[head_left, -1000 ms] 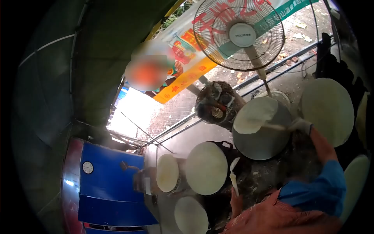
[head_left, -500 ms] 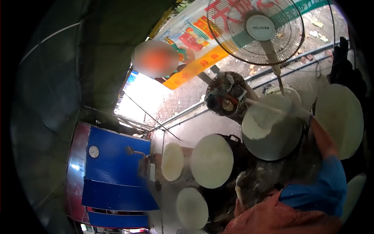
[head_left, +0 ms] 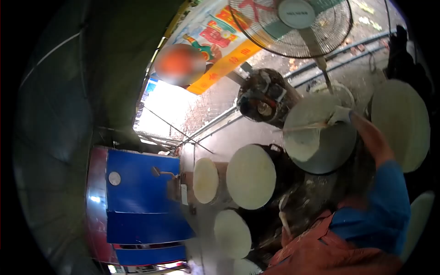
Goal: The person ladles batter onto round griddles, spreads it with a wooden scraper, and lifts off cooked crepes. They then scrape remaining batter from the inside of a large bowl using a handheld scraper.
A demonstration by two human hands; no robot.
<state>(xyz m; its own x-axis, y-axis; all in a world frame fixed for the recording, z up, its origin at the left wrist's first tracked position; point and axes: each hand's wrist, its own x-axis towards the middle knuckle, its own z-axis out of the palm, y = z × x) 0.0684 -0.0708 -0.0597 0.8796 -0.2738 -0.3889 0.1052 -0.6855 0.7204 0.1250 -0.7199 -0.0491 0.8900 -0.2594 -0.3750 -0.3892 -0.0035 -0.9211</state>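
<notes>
My right hand point(head_left: 340, 115), in a white glove, is closed round a thin wooden stick, probably a batter spreader point(head_left: 316, 125). The stick lies across a round dark griddle point(head_left: 337, 149), over a pale layer of batter point(head_left: 304, 144) that covers its left and far parts. The near right part of the plate is bare and grey. Beside my orange apron point(head_left: 316, 250), a narrow pale shape point(head_left: 284, 217) points away from my body. It seems to be my left hand and forearm, but its fingers cannot be made out.
Round pale-topped griddles stand around me: one in the middle point(head_left: 251, 176), one at right point(head_left: 401, 126), smaller ones at left point(head_left: 206, 181) and below point(head_left: 233, 233). Beyond are a cluttered drum point(head_left: 263, 98) and a standing fan point(head_left: 293, 27). A person point(head_left: 181, 64) is outside by the banner.
My right hand and the stick have swung over the griddle, and the batter patch reaches a little differently across it. The whole view has shifted slightly upward.
</notes>
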